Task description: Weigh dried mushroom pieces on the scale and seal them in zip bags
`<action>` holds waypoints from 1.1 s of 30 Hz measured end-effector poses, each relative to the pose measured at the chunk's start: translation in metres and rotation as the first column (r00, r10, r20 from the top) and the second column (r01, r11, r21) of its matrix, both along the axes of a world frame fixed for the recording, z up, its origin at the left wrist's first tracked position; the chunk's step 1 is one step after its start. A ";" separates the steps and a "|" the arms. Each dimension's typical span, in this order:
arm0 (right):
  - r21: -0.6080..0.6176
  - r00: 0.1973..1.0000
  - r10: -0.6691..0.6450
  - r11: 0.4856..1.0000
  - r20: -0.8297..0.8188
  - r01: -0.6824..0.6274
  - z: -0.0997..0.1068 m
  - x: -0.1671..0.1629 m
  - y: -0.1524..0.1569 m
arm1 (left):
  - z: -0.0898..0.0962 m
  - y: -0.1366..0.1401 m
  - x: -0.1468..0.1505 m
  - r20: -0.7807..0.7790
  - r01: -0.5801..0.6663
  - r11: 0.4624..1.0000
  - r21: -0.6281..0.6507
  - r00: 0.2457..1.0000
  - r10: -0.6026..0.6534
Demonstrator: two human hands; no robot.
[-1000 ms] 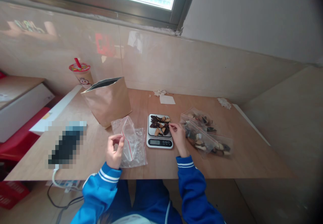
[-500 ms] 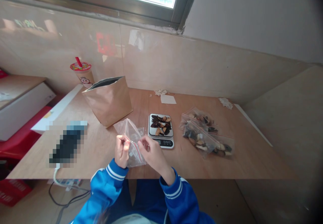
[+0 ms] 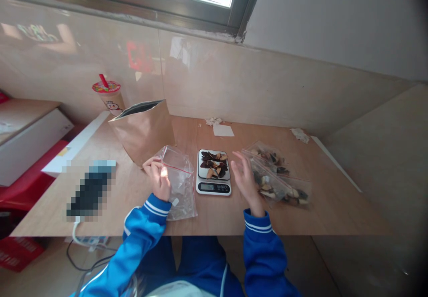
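My left hand (image 3: 158, 180) is closed on the left edge of a clear zip bag (image 3: 182, 194) with a red seal line. The bag hangs flat beside the scale, and a small white square shows on it. To its right, a white digital kitchen scale (image 3: 202, 187) carries several dark brown and tan dried pieces (image 3: 216, 165) on its plate. My right hand (image 3: 245, 179) is held open to the right of the scale, fingers apart and holding nothing. Just beyond it lie filled zip bags (image 3: 281, 185) of similar pieces, partly hidden by that hand.
A brown paper pouch (image 3: 145, 132) stands open-topped at the back left, with a drink cup (image 3: 112, 101) behind it. A blurred-out dark device (image 3: 92, 190) with a white cable lies at the left. A paper slip (image 3: 224, 130) and crumpled tissue (image 3: 300, 135) lie near the wall.
My right hand has let go of the zip bag and moved right, past the scale. The bag now hangs flatter from my left hand, and the scale display shows.
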State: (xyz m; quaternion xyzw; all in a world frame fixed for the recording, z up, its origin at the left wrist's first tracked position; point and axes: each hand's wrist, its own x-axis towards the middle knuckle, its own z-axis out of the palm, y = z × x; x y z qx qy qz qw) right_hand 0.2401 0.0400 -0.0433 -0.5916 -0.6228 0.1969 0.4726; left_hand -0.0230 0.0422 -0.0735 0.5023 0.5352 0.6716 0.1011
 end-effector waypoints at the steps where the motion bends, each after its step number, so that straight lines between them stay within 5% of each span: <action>1: 0.016 0.996 -0.001 1.000 0.084 -0.001 -0.005 0.003 0.003 | 0.002 0.004 0.005 0.005 0.000 1.000 0.003 1.000 0.000; 8: -0.110 0.896 0.121 0.991 0.427 -0.081 -0.039 -0.012 0.020 | -0.017 0.023 0.036 0.089 0.095 0.991 0.096 0.991 -0.104; 15: -0.086 0.856 0.129 0.991 0.501 -0.099 -0.066 -0.017 0.035 | -0.043 0.028 0.039 0.290 0.066 0.983 0.172 0.950 -0.114; 19: 0.004 0.872 0.057 0.998 0.486 -0.068 -0.068 -0.015 0.039 | -0.042 0.026 0.038 0.273 0.101 0.984 0.144 0.952 -0.137; 33: 0.005 0.878 0.062 0.997 0.474 -0.073 -0.064 -0.016 0.041 | -0.041 0.024 0.037 0.226 0.123 0.981 0.147 0.962 -0.155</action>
